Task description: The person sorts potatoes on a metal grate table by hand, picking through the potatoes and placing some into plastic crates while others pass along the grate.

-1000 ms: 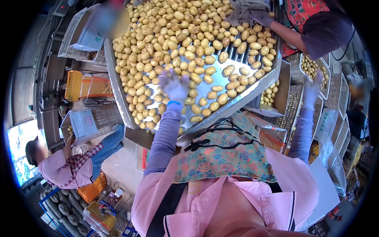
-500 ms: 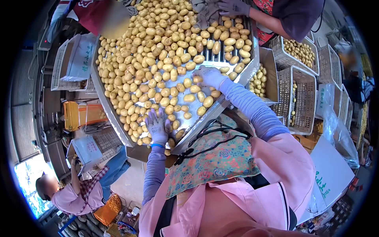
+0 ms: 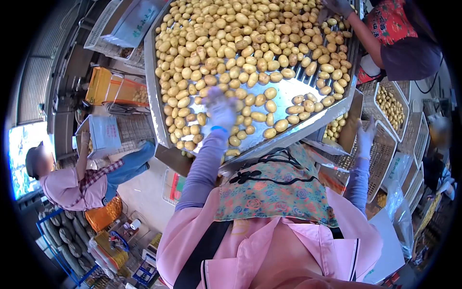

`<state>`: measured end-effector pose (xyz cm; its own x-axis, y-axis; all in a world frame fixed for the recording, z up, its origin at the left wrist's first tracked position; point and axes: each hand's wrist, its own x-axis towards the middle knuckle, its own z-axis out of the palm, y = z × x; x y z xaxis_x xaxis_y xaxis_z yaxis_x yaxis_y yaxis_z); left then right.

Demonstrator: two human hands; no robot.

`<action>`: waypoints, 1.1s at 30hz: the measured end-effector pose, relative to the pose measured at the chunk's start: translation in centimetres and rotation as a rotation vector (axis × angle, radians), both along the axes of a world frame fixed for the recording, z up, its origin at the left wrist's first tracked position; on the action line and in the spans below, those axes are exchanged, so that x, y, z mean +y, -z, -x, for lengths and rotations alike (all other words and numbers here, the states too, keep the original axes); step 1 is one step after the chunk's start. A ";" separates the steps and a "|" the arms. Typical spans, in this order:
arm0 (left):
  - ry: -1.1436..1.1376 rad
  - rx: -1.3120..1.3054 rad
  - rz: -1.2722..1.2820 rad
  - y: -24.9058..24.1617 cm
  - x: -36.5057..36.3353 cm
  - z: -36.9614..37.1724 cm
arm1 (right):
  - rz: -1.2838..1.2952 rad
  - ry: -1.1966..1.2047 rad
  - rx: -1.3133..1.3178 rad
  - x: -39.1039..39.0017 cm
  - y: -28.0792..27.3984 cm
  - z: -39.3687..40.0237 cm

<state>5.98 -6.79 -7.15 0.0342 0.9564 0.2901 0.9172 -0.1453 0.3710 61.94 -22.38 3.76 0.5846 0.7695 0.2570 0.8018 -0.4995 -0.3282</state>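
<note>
So the left hand, in a pale lavender glove [image 3: 220,111], was way out in front over the heap of small, oval, yellow-tan potatoes [image 3: 211,50]. Those were spread across the silvery metal counter [image 3: 288,89] with the raised rim, packed thick at the far end and looser near the body. The left arm, in a striped purple sleeve [image 3: 204,159], reached forward at a slight slant, with a bright blue band [image 3: 219,129] round the wrist. Fingers pointed away from the body, but they were blurred, so I can't tell how wide that grip was or if it had hold of a potato.

The right hand, in a matching lavender glove [image 3: 365,138], was off past the counter's right side. Its fingers pointed forward and were fanned apart, so a pretty wide grip there. In view it overlapped a beige perforated plastic crate [image 3: 385,154]; couldn't tell if they touched. At the far right corner, a co-worker's gloved hand [image 3: 340,6] was by the potatoes too.
</note>
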 end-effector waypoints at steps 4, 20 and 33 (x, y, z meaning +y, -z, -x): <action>0.586 0.319 0.153 -9.1 -6.9 -6.3 | 0.024 -0.762 -0.009 8.6 0.7 13.9; 0.047 0.229 0.156 -5.9 -6.5 0.0 | 0.378 -0.517 -0.109 27.0 -0.2 22.8; 0.080 0.449 0.146 -8.4 13.3 -6.6 | 0.163 -0.701 0.542 20.3 1.2 22.7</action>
<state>12.58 6.47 1.24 0.2002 0.9753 0.0930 0.9796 -0.1976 -0.0373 39.25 -2.07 2.54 -0.0229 0.9979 -0.0607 0.6956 -0.0277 -0.7179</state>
